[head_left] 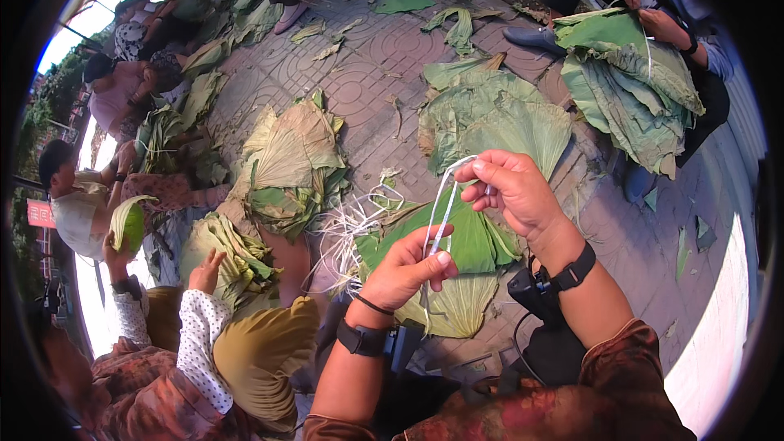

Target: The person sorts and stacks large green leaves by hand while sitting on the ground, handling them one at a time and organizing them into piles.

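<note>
Between the two hands, above the paved ground, a doubled white string hangs at a slant; the right hand, higher and farther out, pinches its upper end between thumb and forefinger, the other fingers curled; the left hand, lower and nearer the body, pinches it between thumb and bent forefinger, a loose end dangling beneath; below the hands lies a folded green lotus leaf, with a paler yellow-green leaf on its near side; just left of the left hand spreads a tangle of white strings; beyond that tangle sits a heap of drying leaves; past the right hand lies a stack of broad grey-green leaves; farther out to its right, a co-worker's hands hold a tied leaf bundle; well left of the left hand, another person's dotted sleeve reaches toward a leaf pile.
</note>
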Available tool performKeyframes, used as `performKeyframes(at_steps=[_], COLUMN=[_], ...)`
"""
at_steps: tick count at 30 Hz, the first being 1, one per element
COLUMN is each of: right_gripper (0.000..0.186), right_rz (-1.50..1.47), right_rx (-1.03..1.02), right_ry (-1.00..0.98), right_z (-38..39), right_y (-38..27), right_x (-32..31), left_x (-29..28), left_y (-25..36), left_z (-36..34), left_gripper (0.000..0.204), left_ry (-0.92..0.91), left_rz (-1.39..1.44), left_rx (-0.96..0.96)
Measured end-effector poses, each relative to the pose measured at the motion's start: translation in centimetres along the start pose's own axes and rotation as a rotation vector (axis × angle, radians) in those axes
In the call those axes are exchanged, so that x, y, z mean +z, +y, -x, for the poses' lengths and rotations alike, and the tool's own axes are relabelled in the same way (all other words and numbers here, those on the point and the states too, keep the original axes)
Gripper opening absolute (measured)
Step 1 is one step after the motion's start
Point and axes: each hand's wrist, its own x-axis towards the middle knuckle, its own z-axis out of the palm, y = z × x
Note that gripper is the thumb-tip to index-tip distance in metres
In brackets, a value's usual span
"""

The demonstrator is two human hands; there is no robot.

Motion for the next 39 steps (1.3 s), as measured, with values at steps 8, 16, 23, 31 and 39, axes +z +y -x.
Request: performKeyframes(at_steps=[8, 16, 23, 31, 39], right_gripper=[0.016, 0.033, 0.033, 0.034, 0.033], right_rz=[-0.148, 0.01, 0.082, 0.212, 0.324], right_rx=[-0.09, -0.187, -0.187, -0.223, -0.196], right_ry=[0.218, 0.181, 0.185, 0.167, 0.12], right_z=[-1.0, 0.0, 0.3, 0.0, 0.1], right_y=[-1.4, -1.3, -1.1, -0.9, -0.5], right_x=[-3.1, -3.3, -3.3, -3.3, -3.5], left_x=[-1.3, -5.0, -6.9, -9.6, -9.3], left_y=[1.0, 2.4, -0.3, -0.6, -5.9], left_z=[0.7, 4.2, 6.1, 5.5, 7.1], left_gripper=[0.024, 0.016, 0.026, 0.026, 0.033], left_ry=[0.423, 1.084, 1.004, 0.826, 0.595], left_rz=[0.389, 0.026, -0.501, -1.023, -1.131], left_rx=[0.044, 0.133, -0.126, -0.197, -0.564])
